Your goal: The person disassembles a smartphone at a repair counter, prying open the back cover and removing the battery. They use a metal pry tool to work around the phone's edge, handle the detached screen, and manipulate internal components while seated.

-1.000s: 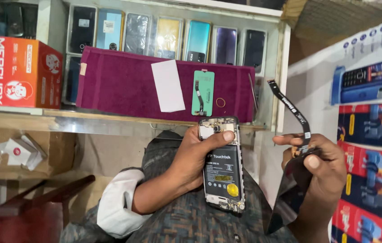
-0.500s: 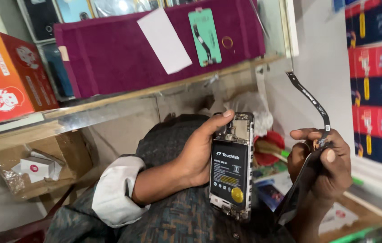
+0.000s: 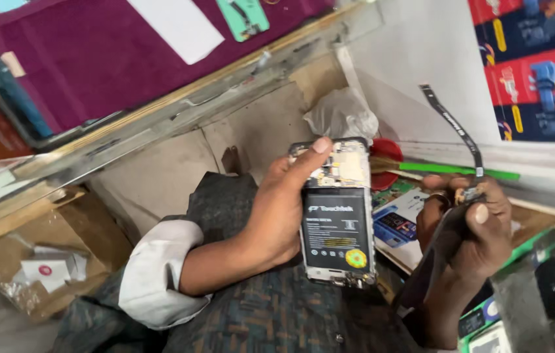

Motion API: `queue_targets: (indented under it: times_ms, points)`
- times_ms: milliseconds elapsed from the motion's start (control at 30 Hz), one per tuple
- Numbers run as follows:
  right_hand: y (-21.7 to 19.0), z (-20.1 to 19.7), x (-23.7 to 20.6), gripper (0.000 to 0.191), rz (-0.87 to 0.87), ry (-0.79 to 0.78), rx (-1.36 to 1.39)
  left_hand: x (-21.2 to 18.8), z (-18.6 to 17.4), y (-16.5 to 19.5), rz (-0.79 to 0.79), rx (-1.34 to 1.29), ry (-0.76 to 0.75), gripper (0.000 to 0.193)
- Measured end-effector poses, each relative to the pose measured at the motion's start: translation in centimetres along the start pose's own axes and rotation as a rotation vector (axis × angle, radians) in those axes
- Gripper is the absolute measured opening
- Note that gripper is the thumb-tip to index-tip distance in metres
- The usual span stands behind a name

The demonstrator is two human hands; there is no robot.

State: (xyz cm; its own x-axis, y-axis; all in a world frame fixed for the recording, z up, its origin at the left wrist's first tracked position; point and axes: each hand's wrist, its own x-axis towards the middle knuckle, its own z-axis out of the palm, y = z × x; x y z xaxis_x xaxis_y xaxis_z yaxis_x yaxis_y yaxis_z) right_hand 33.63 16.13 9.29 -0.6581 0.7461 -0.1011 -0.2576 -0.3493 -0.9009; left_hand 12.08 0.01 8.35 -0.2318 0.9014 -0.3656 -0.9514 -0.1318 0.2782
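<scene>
Left grip: my left hand [image 3: 277, 219] clasps the opened phone [image 3: 337, 212] by its edges — light, fragile.
Right grip: my right hand [image 3: 476, 229] pinches the thin flex cable [image 3: 452, 124] — floppy.

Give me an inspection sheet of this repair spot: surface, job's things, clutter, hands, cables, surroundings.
Surface: glass-topped wooden counter, crowded.
Job's things: opened smartphone with its black battery exposed; dark detached phone panel.
Clutter: green stick, red round lid, crumpled white plastic bag.
Hands: left hand grips the smartphone; right hand holds the panel.
Cables: thin black flex ribbon rising from the panel.
Surroundings: purple cloth, cardboard box, wall posters.
</scene>
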Motion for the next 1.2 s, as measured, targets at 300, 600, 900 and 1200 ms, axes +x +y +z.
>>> queue_targets:
  times_ms: [300,600,900,1200]
  points:
    - [0.1,-4.1,-10.8,0.028,0.01,0.27,-0.162,-2.1,0.1,-7.3,-0.119,0.088,0.243,0.034]
    - [1.7,-11.8,-24.8,0.029,-0.098,0.528,-0.067,-3.4,-1.0,-18.8,-0.419,0.33,0.271,0.037]
    - [3.7,-16.0,-36.1,0.025,-0.159,0.946,0.038,-4.1,0.4,-28.2,-0.74,0.442,0.138,0.034]
    - [6.1,-17.9,-41.5,0.023,-0.374,1.267,0.304,-3.9,2.4,-32.5,-0.949,0.572,0.147,0.031]
